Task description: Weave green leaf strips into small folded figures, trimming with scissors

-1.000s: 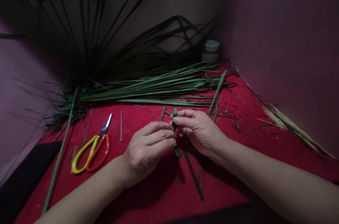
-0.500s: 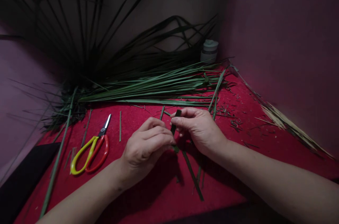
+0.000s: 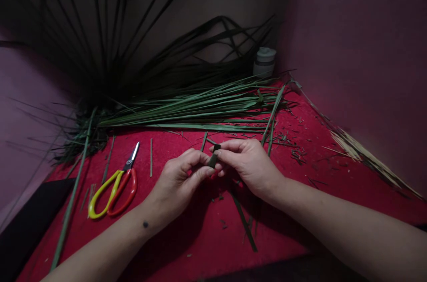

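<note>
Between my two hands is a short strip of dark green leaf [image 3: 213, 159], held up over the red cloth [image 3: 196, 255]. My left hand [image 3: 182, 179] pinches its lower end between thumb and fingers. At the upper end, the thumb and forefinger of my right hand [image 3: 255, 166] are closed on the same strip. A longer dark leaf strip [image 3: 245, 222] lies below my right hand, and I cannot tell whether it joins the held piece. Scissors [image 3: 125, 182] with one yellow and one red handle rest left of my left hand, blades pointing away.
A thick bundle of long green leaves [image 3: 187, 110] stretches across the back. A white lidded container [image 3: 264, 63] stands behind it by the wall. Pale thin sticks [image 3: 367, 155] lie along the right edge. Leaf scraps [image 3: 296, 155] litter the cloth. A black flat object [image 3: 33, 224] is at the left.
My left hand has turned, bringing its thumb up onto the strip beside my right fingers. The strip has shifted slightly left and tilted. Small scraps now show on the cloth below my hands.
</note>
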{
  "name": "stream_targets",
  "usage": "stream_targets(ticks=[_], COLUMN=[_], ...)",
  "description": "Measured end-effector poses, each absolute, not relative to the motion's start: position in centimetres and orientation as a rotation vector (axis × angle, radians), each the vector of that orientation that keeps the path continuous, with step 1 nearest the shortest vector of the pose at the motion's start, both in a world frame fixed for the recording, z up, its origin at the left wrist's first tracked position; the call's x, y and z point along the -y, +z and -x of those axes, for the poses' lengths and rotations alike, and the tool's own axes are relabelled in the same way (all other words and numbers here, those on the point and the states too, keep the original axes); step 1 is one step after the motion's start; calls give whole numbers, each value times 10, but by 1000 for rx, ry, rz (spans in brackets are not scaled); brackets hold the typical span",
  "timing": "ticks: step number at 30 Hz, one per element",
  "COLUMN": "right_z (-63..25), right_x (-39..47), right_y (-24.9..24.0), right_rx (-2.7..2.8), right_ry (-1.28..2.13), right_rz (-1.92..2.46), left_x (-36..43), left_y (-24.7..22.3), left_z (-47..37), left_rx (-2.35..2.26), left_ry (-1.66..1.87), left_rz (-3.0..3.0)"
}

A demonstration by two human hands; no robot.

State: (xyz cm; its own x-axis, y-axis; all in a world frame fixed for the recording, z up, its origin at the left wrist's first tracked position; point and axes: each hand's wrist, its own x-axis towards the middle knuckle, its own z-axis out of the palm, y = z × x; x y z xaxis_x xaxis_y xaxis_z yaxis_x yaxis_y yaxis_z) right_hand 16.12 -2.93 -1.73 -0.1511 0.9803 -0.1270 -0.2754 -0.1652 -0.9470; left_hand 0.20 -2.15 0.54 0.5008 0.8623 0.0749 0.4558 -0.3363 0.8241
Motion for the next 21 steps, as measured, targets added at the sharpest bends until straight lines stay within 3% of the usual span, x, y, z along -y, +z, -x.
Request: stream_targets(ticks=[21], right_z=[-154], right_x=[36], right_y=[-31], right_rx=[1321], right_ry=[1255], right_rz=[1004], left_x=[21], left_y=[9], left_z=[-5], left_rx=[-1305], left_ry=[700], left_rz=[-1426])
